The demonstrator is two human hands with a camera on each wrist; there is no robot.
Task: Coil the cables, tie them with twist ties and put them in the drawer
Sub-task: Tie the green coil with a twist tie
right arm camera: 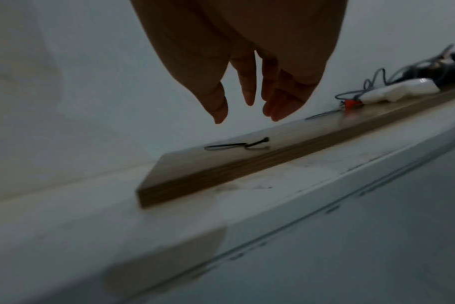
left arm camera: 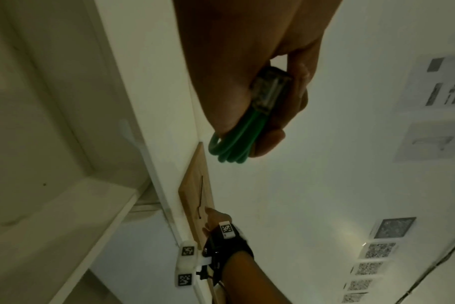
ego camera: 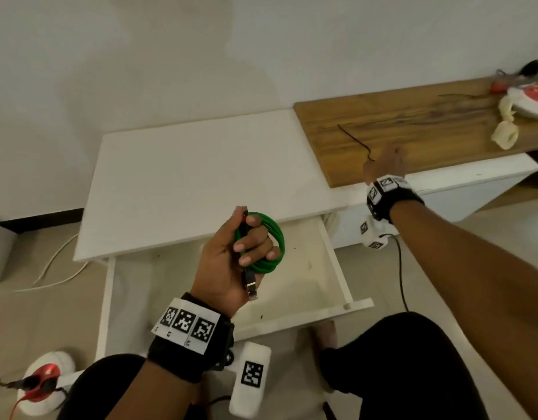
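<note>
Gripping the coiled green cable [ego camera: 266, 242] in the left hand [ego camera: 231, 262] at the centre of the head view, fingers curled round the loops, one connector [ego camera: 251, 288] poking out below the palm toward the wrist and the other end showing above the thumb. Holding that coil over the open drawer [ego camera: 333, 250], not yet tied and not yet set inside.

Reaching with the right hand [ego camera: 384, 165] toward the upper right of the head view, over the wooden board [ego camera: 428, 128]. In the right wrist view, hanging with fingers [right arm camera: 247, 90] straight and slightly spread, holding nothing, above the dark twist tie [right arm camera: 237, 145] and apart from it. Lying with its long axis running from the upper left of the board down toward the hand, the tie's [ego camera: 355, 142] bent near end sitting just beside the thumb side of the hand. Judging the right hand far nearer to it than the left, so a short drop and pinch at that near end looks like the coming move.

Showing square black-and-white coded markers [ego camera: 187, 324] on both wristbands; no readable words or brand names anywhere. Seeing blurred printed sheets on the wall at the right of the left wrist view, too soft to read.
</note>
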